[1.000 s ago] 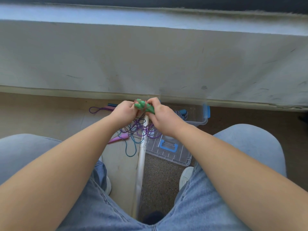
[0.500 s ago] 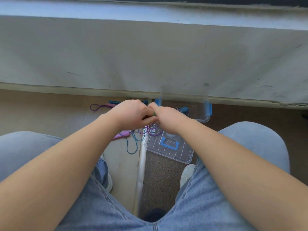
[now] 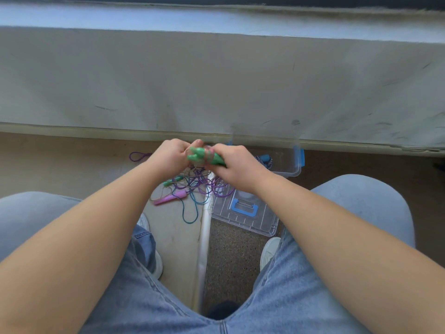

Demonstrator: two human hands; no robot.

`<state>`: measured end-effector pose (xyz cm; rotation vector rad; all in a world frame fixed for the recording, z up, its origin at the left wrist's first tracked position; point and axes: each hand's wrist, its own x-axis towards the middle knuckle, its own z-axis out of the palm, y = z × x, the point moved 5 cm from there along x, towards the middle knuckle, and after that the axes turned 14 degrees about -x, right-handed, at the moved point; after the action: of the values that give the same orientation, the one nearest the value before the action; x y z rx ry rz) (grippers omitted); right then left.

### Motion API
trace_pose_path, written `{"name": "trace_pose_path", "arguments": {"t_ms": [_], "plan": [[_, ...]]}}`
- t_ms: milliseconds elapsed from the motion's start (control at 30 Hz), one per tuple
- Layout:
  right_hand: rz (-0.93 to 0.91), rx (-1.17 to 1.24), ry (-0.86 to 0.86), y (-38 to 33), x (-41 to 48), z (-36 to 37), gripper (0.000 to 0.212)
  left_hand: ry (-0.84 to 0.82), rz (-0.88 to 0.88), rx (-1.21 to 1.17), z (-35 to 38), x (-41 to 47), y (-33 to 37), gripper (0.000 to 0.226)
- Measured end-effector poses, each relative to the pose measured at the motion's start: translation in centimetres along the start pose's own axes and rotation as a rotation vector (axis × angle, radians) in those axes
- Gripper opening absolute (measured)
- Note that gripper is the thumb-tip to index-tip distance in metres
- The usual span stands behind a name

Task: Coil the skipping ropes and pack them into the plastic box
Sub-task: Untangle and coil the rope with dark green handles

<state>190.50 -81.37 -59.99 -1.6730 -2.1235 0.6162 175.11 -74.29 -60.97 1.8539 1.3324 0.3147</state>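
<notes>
Two green skipping-rope handles [image 3: 204,156] lie side by side between my hands, with thin cord wound round them. My right hand [image 3: 237,165] grips the handles from the right. My left hand [image 3: 169,154] is curled at their left end and pinches the cord there. Below my hands a tangle of purple and teal rope [image 3: 202,185] lies on the floor with a pink handle [image 3: 172,197] and a teal handle [image 3: 173,180]. The clear plastic box [image 3: 292,168] stands at the wall, behind my right hand, with a coiled rope [image 3: 265,160] in it.
The box's clear lid with a blue handle [image 3: 244,209] lies flat on the floor in front of the box. A purple loop [image 3: 139,155] lies to the left. A white strip [image 3: 204,237] runs along the floor between my knees. A low grey wall [image 3: 216,80] rises behind.
My hands parted a little and rose, so the green handles show again between them with cord round them. Half a second ago the hands were pressed together and hid them.
</notes>
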Motion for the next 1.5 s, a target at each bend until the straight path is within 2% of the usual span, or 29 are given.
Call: {"name": "trace_pose_path", "arguments": {"t_ms": [100,167,267,333,400,467,533,600,700,767,867,900,1000,1167,1233,1333,1400,1500], "plan": [[0.185,0.073,0.134,1.5,0.2,-1.3,0.036,-0.073,0.100,0.119,1.8,-0.9,0.4,0.046],[0.319,-0.002,0.150,3.0,0.5,-1.7,0.041,-0.188,0.177,0.177,3.0,-1.6,1.1,0.043],[0.402,-0.259,-0.073,4.7,0.3,-0.8,0.035,-0.266,0.372,0.256,3.8,-2.3,3.0,0.041],[0.345,-0.351,-0.222,4.5,-0.1,0.2,0.029,-0.205,0.517,0.319,3.5,-2.4,4.3,0.040],[0.237,-0.380,-0.318,3.4,-0.4,0.9,0.023,-0.114,0.573,0.368,2.5,-2.1,4.9,0.043],[0.099,-0.390,-0.373,1.7,-0.5,1.3,0.016,-0.026,0.533,0.370,1.2,-1.4,4.4,0.054],[-0.006,-0.380,-0.359,0.3,-0.5,1.1,0.007,0.024,0.443,0.333,0.4,-0.9,3.5,0.057],[-0.055,-0.318,-0.295,-0.6,-0.5,0.7,0.019,0.049,0.318,0.241,0.1,-0.5,2.4,0.055],[-0.014,-0.203,-0.127,-0.5,-0.3,-0.3,0.015,0.013,0.104,0.077,0.3,-0.5,1.0,0.051],[0.090,-0.124,-0.014,0.2,-0.2,-1.0,0.017,-0.024,0.038,0.111,0.8,-0.7,0.8,0.039],[0.238,-0.033,0.041,1.5,-0.2,-0.9,0.043,-0.055,0.080,0.189,1.8,-1.2,1.6,0.043],[0.265,-0.030,0.052,1.8,-0.1,-0.9,0.046,-0.074,0.095,0.178,2.2,-1.3,1.9,0.044],[0.338,-0.046,0.070,2.8,0.0,-0.8,0.040,-0.172,0.154,0.131,3.0,-1.8,2.5,0.043],[0.384,-0.290,-0.113,3.7,-0.1,0.0,0.028,-0.300,0.460,0.316,3.7,-2.5,4.3,0.048],[0.344,-0.405,-0.218,3.6,-0.3,0.1,0.020,-0.261,0.568,0.330,3.6,-2.5,5.2,0.048],[0.176,-0.437,-0.343,2.2,-0.3,0.6,0.017,-0.161,0.622,0.362,2.9,-2.2,5.9,0.045],[0.048,-0.439,-0.367,0.9,-0.5,1.0,0.020,-0.109,0.572,0.372,2.2,-1.7,5.4,0.050],[-0.079,-0.407,-0.280,-0.2,-0.5,0.9,0.013,-0.061,0.440,0.247,1.2,-1.1,3.9,0.058]]}}
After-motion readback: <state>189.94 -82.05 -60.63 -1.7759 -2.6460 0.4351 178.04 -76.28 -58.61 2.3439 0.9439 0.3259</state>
